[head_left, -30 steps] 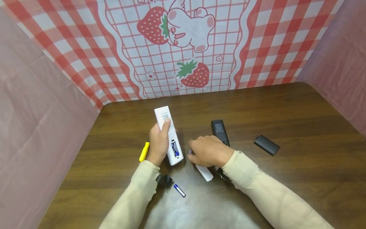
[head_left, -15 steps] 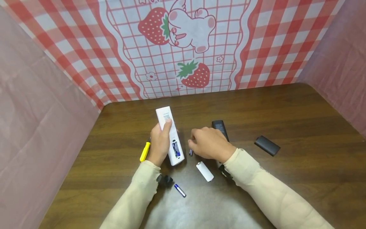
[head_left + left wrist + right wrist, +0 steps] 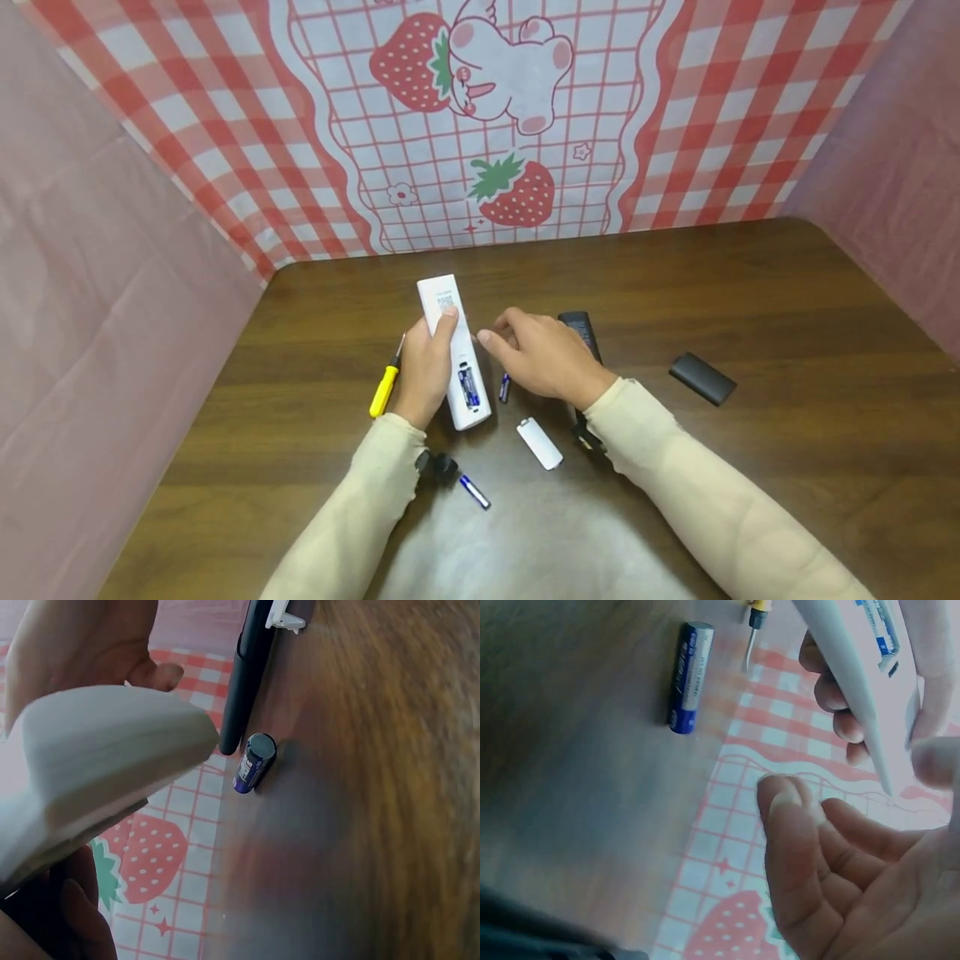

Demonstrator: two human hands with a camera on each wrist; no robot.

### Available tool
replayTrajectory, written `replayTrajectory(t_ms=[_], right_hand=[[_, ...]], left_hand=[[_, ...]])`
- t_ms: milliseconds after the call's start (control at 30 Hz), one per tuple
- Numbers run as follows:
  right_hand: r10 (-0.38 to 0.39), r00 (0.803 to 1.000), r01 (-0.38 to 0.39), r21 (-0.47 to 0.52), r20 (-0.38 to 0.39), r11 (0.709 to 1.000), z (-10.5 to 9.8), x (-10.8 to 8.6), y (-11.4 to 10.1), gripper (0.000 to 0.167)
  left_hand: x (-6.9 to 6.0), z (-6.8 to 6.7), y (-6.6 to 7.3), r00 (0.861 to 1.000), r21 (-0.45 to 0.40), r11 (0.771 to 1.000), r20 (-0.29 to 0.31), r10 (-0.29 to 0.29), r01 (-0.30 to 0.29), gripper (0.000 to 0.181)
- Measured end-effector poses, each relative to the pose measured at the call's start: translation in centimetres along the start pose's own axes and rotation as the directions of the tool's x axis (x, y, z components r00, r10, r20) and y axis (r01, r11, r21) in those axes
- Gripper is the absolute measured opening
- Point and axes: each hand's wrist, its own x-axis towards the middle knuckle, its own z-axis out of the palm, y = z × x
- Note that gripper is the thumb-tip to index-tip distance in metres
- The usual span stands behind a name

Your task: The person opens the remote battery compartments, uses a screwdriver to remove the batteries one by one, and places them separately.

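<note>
"White plastic in the left hand [image 3: 426,367]?"

"Yes, fingers wrapped around a long remote [image 3: 462,340], mid-frame, its top leaning left: printed code [image 3: 446,302] up high, blue batteries [image 3: 469,388] showing in its uncovered back."

"And the right hand [image 3: 551,357]?"

"Just right of it, fingers loosely bent, gap to the thumb."

"Beyond?"

"Loose battery [image 3: 505,387] below; white cover [image 3: 540,443], lower centre."

White remote [image 3: 463,343], blue-white battery [image 3: 475,492], yellow-handled screwdriver [image 3: 386,385], black panel [image 3: 702,379], brown wood-grained table [image 3: 645,279], red-white checked backdrop [image 3: 720,108]
</note>
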Motion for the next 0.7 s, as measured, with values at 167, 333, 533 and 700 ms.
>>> replayTrajectory(t_ms=[167,333,533,700], right_hand=[[0.011,1.000,-0.015,0.259,0.020,0.966,0.5,1.0,0.0,0.045],[0.030,0.994,-0.072,0.420,0.106,0.905,1.4,2.0,-0.7,0.047],[0.000,0.993,-0.050,0.429,0.116,0.902,2.2,2.8,-0.9,0.045],[-0.029,0.994,-0.026,0.485,0.106,0.874,2.5,3.0,-0.6,0.038]], left_hand=[[0.3,0.2,-0.1,1.000,-0.011,1.000,0.011,-0.009,0.009,0.046],[0.3,0.0,-0.6,1.000,-0.045,0.999,0.004,-0.025,0.026,0.041],[0.2,-0.4,-0.6,1.000,-0.105,0.994,0.024,-0.008,0.010,0.039],[0.1,-0.3,-0.5,0.999,-0.187,0.982,0.049,0.002,0.007,0.040]])
